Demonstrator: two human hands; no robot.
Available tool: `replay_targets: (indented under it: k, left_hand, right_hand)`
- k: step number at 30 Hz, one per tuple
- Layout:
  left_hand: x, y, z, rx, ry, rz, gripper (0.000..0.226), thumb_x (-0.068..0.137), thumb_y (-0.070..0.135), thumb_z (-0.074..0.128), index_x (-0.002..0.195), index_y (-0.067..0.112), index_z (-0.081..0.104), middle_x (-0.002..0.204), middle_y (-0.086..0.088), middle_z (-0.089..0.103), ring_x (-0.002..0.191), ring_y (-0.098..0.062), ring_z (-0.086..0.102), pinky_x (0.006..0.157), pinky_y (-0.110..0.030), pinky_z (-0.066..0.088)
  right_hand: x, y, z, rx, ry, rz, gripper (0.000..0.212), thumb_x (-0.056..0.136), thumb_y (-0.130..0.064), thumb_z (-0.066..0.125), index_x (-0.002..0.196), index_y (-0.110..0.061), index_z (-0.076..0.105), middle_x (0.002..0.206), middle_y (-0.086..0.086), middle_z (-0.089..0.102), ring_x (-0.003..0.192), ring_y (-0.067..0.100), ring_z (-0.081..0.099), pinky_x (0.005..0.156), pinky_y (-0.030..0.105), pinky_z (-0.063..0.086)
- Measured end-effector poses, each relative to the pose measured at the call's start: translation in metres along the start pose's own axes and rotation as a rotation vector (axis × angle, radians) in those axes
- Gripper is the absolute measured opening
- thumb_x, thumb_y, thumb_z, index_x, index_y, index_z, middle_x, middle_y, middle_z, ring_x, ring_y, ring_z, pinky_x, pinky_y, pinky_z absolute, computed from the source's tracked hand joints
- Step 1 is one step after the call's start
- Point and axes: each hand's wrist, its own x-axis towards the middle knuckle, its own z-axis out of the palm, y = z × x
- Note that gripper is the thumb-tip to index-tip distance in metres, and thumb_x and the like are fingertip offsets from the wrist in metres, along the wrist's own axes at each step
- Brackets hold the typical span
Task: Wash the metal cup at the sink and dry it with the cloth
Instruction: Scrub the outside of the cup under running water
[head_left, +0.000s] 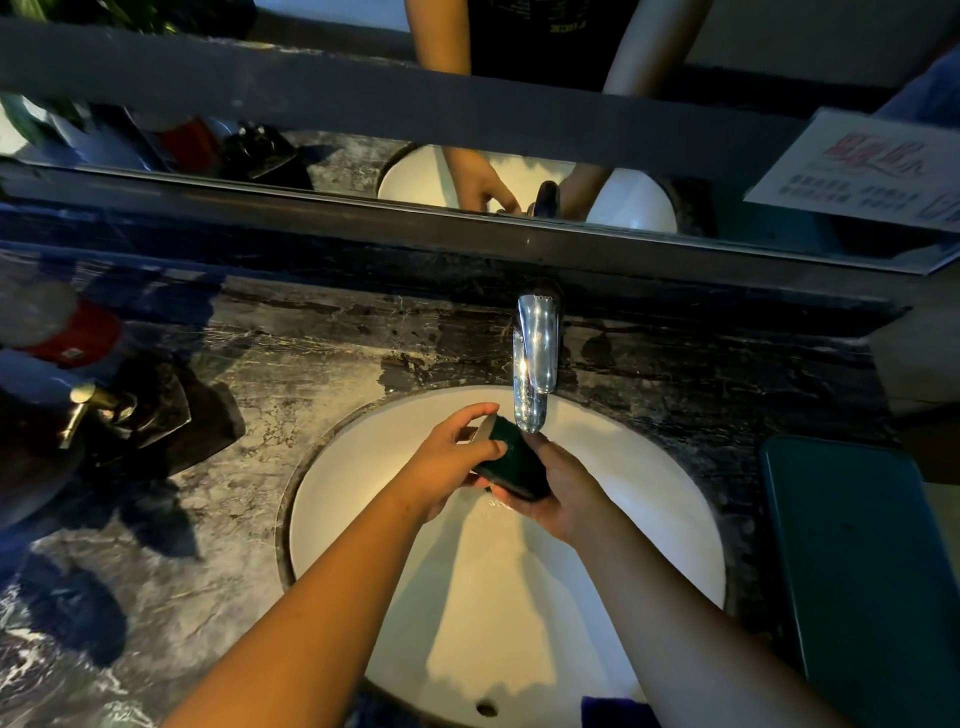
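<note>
From my remote seat I see the cup (511, 462) over the middle of the sink (363, 467), just under the spout of the tap (535, 358) and held clear of the basin by both hands. It is dark green outside with a silvery strip showing at its far-left end. Its long axis lies tilted, running from the far left to the near right. I take the silvery end for the mouth, pointing away and left, but I cannot be sure.

The left hand (447, 467) comes in from the lower left and grips the far-left end of the cup. Its thumb arches over the top and its fingers curl round the near side. The right hand (561, 493) comes in from the lower right, palm turned up, and cradles the near-right end, fingers wrapped under and behind the cup. Both forearms are bare and meet in a V over the basin.

Water (493, 512) ripples on the white basin just below the hands.

Outward from there: a dark marbled counter (291, 364) rings the sink, a brass pump (85, 408) stands at the left, and a teal tray (862, 571) lies at the right. A corner of blue cloth (613, 711) shows at the sink's near rim. A mirror (363, 171) runs along the back.
</note>
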Motion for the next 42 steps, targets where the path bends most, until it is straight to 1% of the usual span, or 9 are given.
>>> replay_targets:
  k: [7, 10, 15, 22, 26, 29, 32, 38, 42]
  left_hand:
    - [0.006, 0.007, 0.013, 0.052, 0.159, -0.18, 0.058, 0.083, 0.053, 0.071, 0.118, 0.008, 0.059, 0.11, -0.019, 0.07, 0.084, -0.027, 0.071, 0.055, -0.028, 0.058]
    - [0.007, 0.005, 0.015, 0.015, 0.191, -0.158, 0.051, 0.083, 0.048, 0.074, 0.115, 0.01, 0.063, 0.109, -0.019, 0.07, 0.093, -0.03, 0.071, 0.075, -0.039, 0.063]
    - [0.001, 0.0, 0.015, -0.021, 0.141, -0.057, 0.035, 0.087, 0.028, 0.075, 0.119, 0.022, 0.063, 0.118, -0.018, 0.064, 0.097, -0.028, 0.068, 0.082, -0.043, 0.06]
    - [0.001, -0.005, 0.01, -0.113, 0.063, 0.026, 0.054, 0.087, 0.005, 0.071, 0.136, 0.023, 0.055, 0.135, -0.008, 0.052, 0.118, -0.034, 0.059, 0.099, -0.049, 0.053]
    - [0.0, 0.006, 0.011, 0.001, 0.105, -0.13, 0.059, 0.086, 0.045, 0.071, 0.138, 0.028, 0.05, 0.125, -0.009, 0.061, 0.107, -0.023, 0.064, 0.076, -0.035, 0.057]
    - [0.0, 0.012, 0.012, 0.156, 0.135, -0.215, 0.059, 0.083, 0.066, 0.062, 0.122, 0.023, 0.058, 0.109, -0.008, 0.068, 0.084, -0.019, 0.065, 0.061, -0.027, 0.052]
    - [0.004, 0.01, 0.013, 0.09, 0.176, -0.191, 0.053, 0.085, 0.058, 0.065, 0.112, 0.013, 0.063, 0.1, -0.013, 0.07, 0.075, -0.021, 0.062, 0.061, -0.027, 0.051]
    - [0.001, 0.001, 0.009, -0.069, 0.125, -0.089, 0.037, 0.09, 0.026, 0.071, 0.125, 0.019, 0.062, 0.117, -0.019, 0.068, 0.099, -0.029, 0.069, 0.083, -0.042, 0.061]
    - [-0.003, -0.002, 0.006, -0.141, 0.086, -0.042, 0.044, 0.091, 0.008, 0.067, 0.132, 0.018, 0.056, 0.124, -0.019, 0.058, 0.094, -0.024, 0.066, 0.069, -0.033, 0.06]
  right_hand:
    - [0.001, 0.015, 0.003, -0.015, -0.017, -0.217, 0.035, 0.089, -0.026, 0.074, 0.118, -0.015, 0.056, 0.126, 0.015, 0.064, 0.11, 0.031, 0.067, 0.08, 0.044, 0.061]
    - [0.001, 0.016, 0.002, -0.05, -0.008, -0.213, 0.037, 0.088, -0.03, 0.075, 0.117, -0.019, 0.056, 0.125, 0.012, 0.064, 0.112, 0.03, 0.066, 0.088, 0.048, 0.06]
    - [0.002, 0.01, -0.006, -0.072, 0.016, -0.091, 0.037, 0.092, -0.037, 0.07, 0.121, -0.016, 0.059, 0.126, 0.017, 0.065, 0.114, 0.037, 0.066, 0.08, 0.044, 0.062]
    - [0.005, 0.008, -0.006, -0.015, 0.012, -0.045, 0.04, 0.094, -0.038, 0.067, 0.124, -0.013, 0.06, 0.124, 0.02, 0.067, 0.112, 0.038, 0.067, 0.078, 0.043, 0.061]
    - [0.006, 0.009, -0.003, 0.005, 0.026, -0.134, 0.042, 0.093, -0.031, 0.071, 0.127, -0.011, 0.056, 0.128, 0.019, 0.065, 0.114, 0.038, 0.066, 0.079, 0.045, 0.061]
    - [0.005, 0.01, -0.001, -0.042, 0.027, -0.231, 0.043, 0.092, -0.025, 0.071, 0.128, -0.008, 0.053, 0.128, 0.018, 0.063, 0.109, 0.033, 0.067, 0.089, 0.051, 0.059]
    - [0.004, 0.011, 0.0, -0.079, 0.023, -0.284, 0.038, 0.091, -0.021, 0.073, 0.121, -0.01, 0.053, 0.129, 0.017, 0.062, 0.105, 0.031, 0.068, 0.09, 0.051, 0.059]
    - [0.008, 0.005, 0.0, -0.067, 0.034, -0.114, 0.036, 0.092, -0.031, 0.072, 0.122, -0.015, 0.059, 0.125, 0.017, 0.066, 0.114, 0.038, 0.066, 0.079, 0.045, 0.06]
    - [0.01, 0.005, 0.001, -0.039, 0.027, -0.061, 0.042, 0.092, -0.033, 0.071, 0.127, -0.013, 0.059, 0.125, 0.02, 0.067, 0.113, 0.04, 0.067, 0.078, 0.044, 0.06]
